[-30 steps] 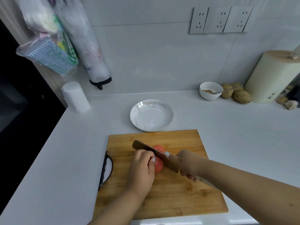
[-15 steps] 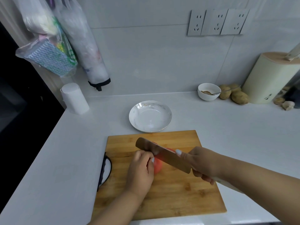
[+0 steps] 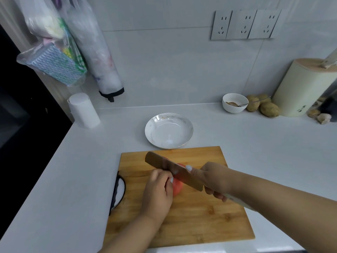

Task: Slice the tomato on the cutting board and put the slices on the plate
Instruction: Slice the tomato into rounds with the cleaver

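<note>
A red tomato (image 3: 177,187) lies near the middle of the wooden cutting board (image 3: 200,220). My left hand (image 3: 158,193) curls over its left side and holds it down. My right hand (image 3: 214,179) grips the handle of a wide-bladed knife (image 3: 171,168), forefinger stretched along the blade. The blade slants across the top of the tomato, tip pointing to the far left. Most of the tomato is hidden by my hand and the blade. A white plate (image 3: 169,130) sits just beyond the board with nothing on it.
A white roll (image 3: 83,110) stands at the back left near hanging plastic bags (image 3: 60,52). At the back right are a small bowl with a spoon (image 3: 234,103), potatoes (image 3: 264,106) and a cream canister (image 3: 302,88). The counter drops off at the left edge.
The knife has drawn to the right and risen a little, then come back over the tomato. My left hand has stayed on the tomato.
</note>
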`<state>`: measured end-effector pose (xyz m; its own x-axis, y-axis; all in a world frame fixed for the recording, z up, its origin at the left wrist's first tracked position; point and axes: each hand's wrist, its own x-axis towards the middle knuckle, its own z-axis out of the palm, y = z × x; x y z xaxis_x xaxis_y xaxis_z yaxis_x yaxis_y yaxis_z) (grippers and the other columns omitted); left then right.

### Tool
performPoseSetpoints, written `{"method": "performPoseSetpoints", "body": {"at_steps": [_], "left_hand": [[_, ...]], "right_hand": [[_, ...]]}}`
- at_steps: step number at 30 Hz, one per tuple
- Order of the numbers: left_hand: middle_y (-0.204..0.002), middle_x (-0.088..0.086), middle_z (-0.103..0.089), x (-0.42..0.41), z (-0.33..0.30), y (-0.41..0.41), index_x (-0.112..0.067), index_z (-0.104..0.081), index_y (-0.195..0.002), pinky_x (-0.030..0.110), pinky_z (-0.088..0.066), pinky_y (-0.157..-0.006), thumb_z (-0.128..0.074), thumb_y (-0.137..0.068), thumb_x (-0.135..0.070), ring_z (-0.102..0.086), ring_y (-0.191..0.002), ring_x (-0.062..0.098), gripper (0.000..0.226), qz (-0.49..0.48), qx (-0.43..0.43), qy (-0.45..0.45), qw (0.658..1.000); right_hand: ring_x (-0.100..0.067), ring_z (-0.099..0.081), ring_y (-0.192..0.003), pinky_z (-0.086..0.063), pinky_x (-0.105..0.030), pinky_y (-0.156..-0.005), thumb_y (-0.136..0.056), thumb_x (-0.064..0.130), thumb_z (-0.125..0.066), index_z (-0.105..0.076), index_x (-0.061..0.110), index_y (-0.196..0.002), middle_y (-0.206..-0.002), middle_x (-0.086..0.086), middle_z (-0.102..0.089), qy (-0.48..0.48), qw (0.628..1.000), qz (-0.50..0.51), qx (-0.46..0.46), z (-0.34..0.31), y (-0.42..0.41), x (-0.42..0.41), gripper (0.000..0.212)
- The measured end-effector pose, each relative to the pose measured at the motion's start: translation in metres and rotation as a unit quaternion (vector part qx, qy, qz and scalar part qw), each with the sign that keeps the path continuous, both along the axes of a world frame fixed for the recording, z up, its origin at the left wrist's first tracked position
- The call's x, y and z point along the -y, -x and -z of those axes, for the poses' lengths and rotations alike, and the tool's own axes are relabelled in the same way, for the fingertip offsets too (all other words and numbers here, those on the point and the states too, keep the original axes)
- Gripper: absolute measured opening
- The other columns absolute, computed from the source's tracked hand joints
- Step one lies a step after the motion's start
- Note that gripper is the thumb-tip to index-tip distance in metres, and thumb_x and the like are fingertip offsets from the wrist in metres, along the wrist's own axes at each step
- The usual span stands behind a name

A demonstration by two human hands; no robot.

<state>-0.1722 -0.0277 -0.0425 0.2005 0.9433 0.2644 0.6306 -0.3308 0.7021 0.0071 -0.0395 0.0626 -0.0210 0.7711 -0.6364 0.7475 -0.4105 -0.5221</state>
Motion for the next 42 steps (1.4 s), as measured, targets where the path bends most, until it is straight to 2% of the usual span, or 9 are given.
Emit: {"method": "performPoseSetpoints", "body": {"at_steps": [4,8,15,22,28,31,35,40,42], "left_hand": [[-0.101,-0.012,-0.046,-0.001,0.001,0.0,-0.021,-0.06,-0.092,0.01,-0.039,-0.067,-0.054,-0.091,-0.015,-0.05,-0.086,0.0,0.009,0.007,0.003,0.0,1.0],[-0.1,-0.012,-0.046,0.0,0.001,0.0,-0.021,-0.061,-0.091,0.008,-0.038,-0.065,-0.055,-0.09,-0.015,-0.05,-0.084,0.0,0.009,0.003,0.0,0.001,1.0],[-0.099,-0.011,-0.048,-0.001,0.0,0.0,-0.023,-0.06,-0.09,0.008,-0.038,-0.064,-0.053,-0.091,-0.016,-0.05,-0.083,0.001,0.01,0.002,-0.003,0.006,1.0],[-0.1,-0.012,-0.047,0.0,0.001,0.001,-0.024,-0.061,-0.093,0.009,-0.039,-0.068,-0.052,-0.092,-0.017,-0.049,-0.086,-0.002,0.011,0.005,-0.007,0.0,1.0],[-0.101,-0.012,-0.047,0.001,0.002,0.004,-0.026,-0.058,-0.091,0.008,-0.038,-0.07,-0.053,-0.092,-0.019,-0.049,-0.088,-0.003,0.009,0.009,-0.004,0.012,1.0],[-0.1,-0.013,-0.047,-0.001,0.002,0.004,-0.026,-0.058,-0.088,0.008,-0.038,-0.069,-0.054,-0.091,-0.017,-0.048,-0.087,-0.003,0.01,0.01,-0.007,0.009,1.0],[-0.099,-0.013,-0.047,-0.002,0.002,0.003,-0.025,-0.059,-0.089,0.004,-0.036,-0.069,-0.055,-0.09,-0.015,-0.048,-0.088,-0.003,0.011,0.011,-0.001,0.006,1.0],[-0.099,-0.013,-0.048,0.001,0.002,0.002,-0.025,-0.061,-0.094,0.005,-0.037,-0.068,-0.055,-0.091,-0.016,-0.049,-0.087,-0.004,0.012,0.002,-0.002,0.01,1.0],[-0.099,-0.013,-0.047,0.001,0.001,0.002,-0.025,-0.061,-0.094,0.005,-0.036,-0.069,-0.054,-0.091,-0.016,-0.049,-0.087,-0.004,0.012,0.001,-0.002,0.009,1.0]], "right_hand": [[-0.026,-0.051,-0.054,-0.048,-0.029,-0.054,-0.086,0.077,-0.028,-0.062,0.002,-0.087,-0.071,-0.017,-0.057,-0.003,1.0,-0.01,0.009,0.01,0.009,-0.009,0.082],[-0.021,-0.05,-0.048,-0.049,-0.027,-0.053,-0.086,0.076,-0.027,-0.064,-0.005,-0.102,-0.07,-0.015,-0.058,0.007,1.0,-0.013,0.019,0.014,0.002,-0.005,0.091],[-0.014,-0.046,-0.043,-0.048,-0.024,-0.05,-0.089,0.072,-0.031,-0.06,0.009,-0.113,-0.063,-0.004,-0.055,0.062,0.997,0.014,0.039,0.02,-0.027,0.018,0.073],[-0.024,-0.059,-0.058,-0.057,-0.032,-0.059,-0.083,0.08,-0.026,-0.06,0.003,-0.114,-0.076,-0.015,-0.064,0.036,0.998,-0.019,0.042,0.038,-0.008,0.004,0.09],[-0.027,-0.055,-0.058,-0.05,-0.03,-0.056,-0.082,0.08,-0.028,-0.061,-0.001,-0.115,-0.073,-0.017,-0.06,0.034,0.999,0.016,0.017,0.041,-0.009,0.009,0.094],[-0.023,-0.052,-0.054,-0.048,-0.027,-0.053,-0.086,0.076,-0.029,-0.061,0.001,-0.112,-0.072,-0.013,-0.058,0.037,0.999,0.025,0.004,0.036,-0.009,0.01,0.085],[-0.015,-0.044,-0.042,-0.047,-0.024,-0.048,-0.09,0.07,-0.031,-0.061,0.003,-0.101,-0.061,-0.005,-0.052,0.025,0.999,0.034,-0.017,0.021,-0.014,0.012,0.074],[-0.013,-0.04,-0.036,-0.043,-0.022,-0.043,-0.09,0.068,-0.033,-0.057,0.01,-0.081,-0.054,-0.002,-0.049,0.005,0.999,0.034,-0.031,-0.003,-0.019,0.017,0.063],[-0.013,-0.04,-0.035,-0.044,-0.021,-0.042,-0.09,0.068,-0.033,-0.056,0.01,-0.081,-0.052,-0.001,-0.048,0.003,0.999,0.026,-0.027,-0.008,-0.019,0.018,0.063]]}}
